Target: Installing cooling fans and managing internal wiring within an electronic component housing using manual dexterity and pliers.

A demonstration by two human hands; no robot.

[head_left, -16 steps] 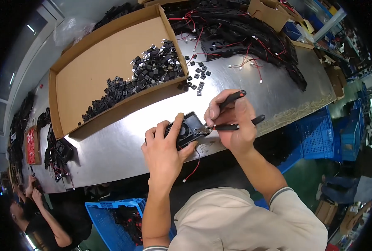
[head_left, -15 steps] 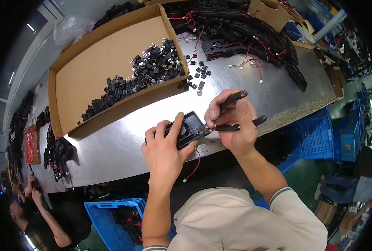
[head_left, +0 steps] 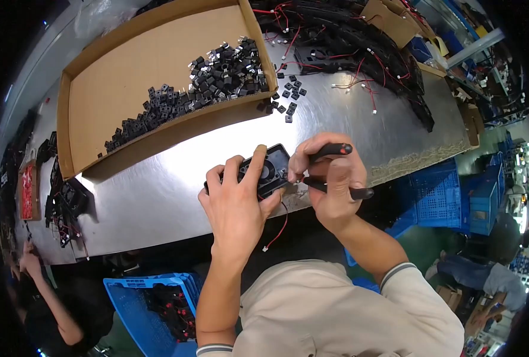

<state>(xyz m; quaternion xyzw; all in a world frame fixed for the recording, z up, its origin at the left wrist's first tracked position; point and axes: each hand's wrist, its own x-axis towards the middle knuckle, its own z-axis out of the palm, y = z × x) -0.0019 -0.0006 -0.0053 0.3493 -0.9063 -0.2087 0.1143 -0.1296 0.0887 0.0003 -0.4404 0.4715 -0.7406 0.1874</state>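
Observation:
My left hand [head_left: 235, 205] presses a small black speaker box [head_left: 280, 157] at the bench's front edge, fingers across its face and the thumb along its near side. A round cone shows between the fingers. From the box a thin red wire [head_left: 285, 229] with a white plug hangs past the edge. My right hand [head_left: 339, 199] is closed on pliers [head_left: 331, 150] with black handles and orange marks, the handles spread apart. Their jaws are at the right end of the box, mostly hidden by my fingertips. Whether they grip anything there I cannot tell.
Beyond my hands a shallow cardboard box [head_left: 151, 132] holds a heap of small black square parts; several loose parts [head_left: 290, 94] lie beside it. Black housings with wires [head_left: 389, 77] pile at back right. Blue crates [head_left: 437, 199] stand right and below left. A co-worker's arm [head_left: 53, 300] is at left.
The whole view has shifted a little, with the bench scene higher and further left. The pliers' handles have turned slightly, and their jaws, visible before, are now mostly covered by my fingers.

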